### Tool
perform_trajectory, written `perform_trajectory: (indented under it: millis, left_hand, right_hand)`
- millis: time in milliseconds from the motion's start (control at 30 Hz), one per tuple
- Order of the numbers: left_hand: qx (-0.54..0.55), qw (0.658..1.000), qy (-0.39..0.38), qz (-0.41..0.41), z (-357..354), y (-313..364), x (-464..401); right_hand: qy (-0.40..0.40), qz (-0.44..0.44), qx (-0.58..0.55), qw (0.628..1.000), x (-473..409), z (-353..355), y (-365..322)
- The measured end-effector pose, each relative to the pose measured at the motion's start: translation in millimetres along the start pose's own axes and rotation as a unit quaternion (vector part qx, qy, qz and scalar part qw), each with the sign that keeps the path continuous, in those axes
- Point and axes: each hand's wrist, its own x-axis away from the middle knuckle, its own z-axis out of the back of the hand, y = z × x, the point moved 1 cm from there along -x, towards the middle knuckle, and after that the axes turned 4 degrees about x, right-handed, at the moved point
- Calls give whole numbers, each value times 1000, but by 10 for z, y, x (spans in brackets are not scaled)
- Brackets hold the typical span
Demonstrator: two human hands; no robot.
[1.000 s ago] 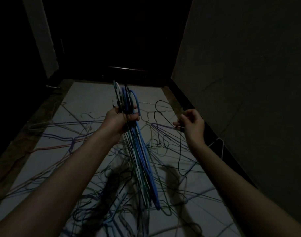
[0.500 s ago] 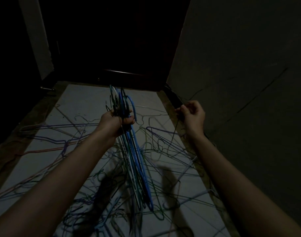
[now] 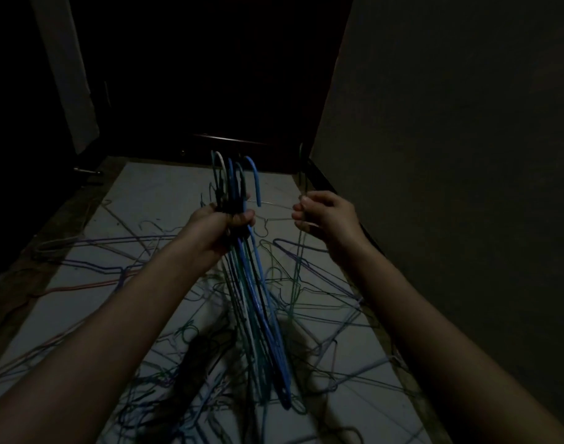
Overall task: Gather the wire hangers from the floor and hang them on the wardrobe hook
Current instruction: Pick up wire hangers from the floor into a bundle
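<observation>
The left hand (image 3: 221, 227) is clenched around the necks of a bundle of wire hangers (image 3: 252, 283), their blue, green and white hooks standing up above the fist and the bodies hanging down toward the near floor. The right hand (image 3: 327, 216), held apart to the right of it, has its fingers curled and seems to pinch a single thin dark hanger (image 3: 299, 257) that trails downward; the light is too dim to be sure of the grip. Beneath both arms, loose hangers (image 3: 120, 270) lie tangled across the pale floor (image 3: 159, 190). A dark door (image 3: 229, 75) closes the far end, and a plain wall (image 3: 450, 155) runs along the right.
</observation>
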Motion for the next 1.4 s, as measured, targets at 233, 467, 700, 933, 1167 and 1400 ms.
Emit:
perform_trajectory:
  millis: [233, 467, 700, 933, 1167, 1400]
  left_hand:
    - [32, 997, -47, 59, -99, -43, 50]
    - [-6, 996, -45, 78, -93, -101, 66]
    - [-49, 995, -19, 86, -56, -167, 75]
    - [-26, 995, -4, 91, 128, -190, 22]
    - [-18, 996, -1, 83, 353, -184, -31]
    - [-35, 994, 8, 105, 550, -246, -53]
  right_hand:
    - [-59, -61, 57, 995, 140, -256, 246]
    - [-23, -29, 96, 995, 138, -247, 353]
    - [-32, 0, 121, 992, 174, -397, 398]
    - [-97, 2, 160, 982, 173, -305, 549]
    - [-61, -82, 185, 977, 130, -94, 1059]
    - [-43, -207, 257, 943, 367, 203, 1983]
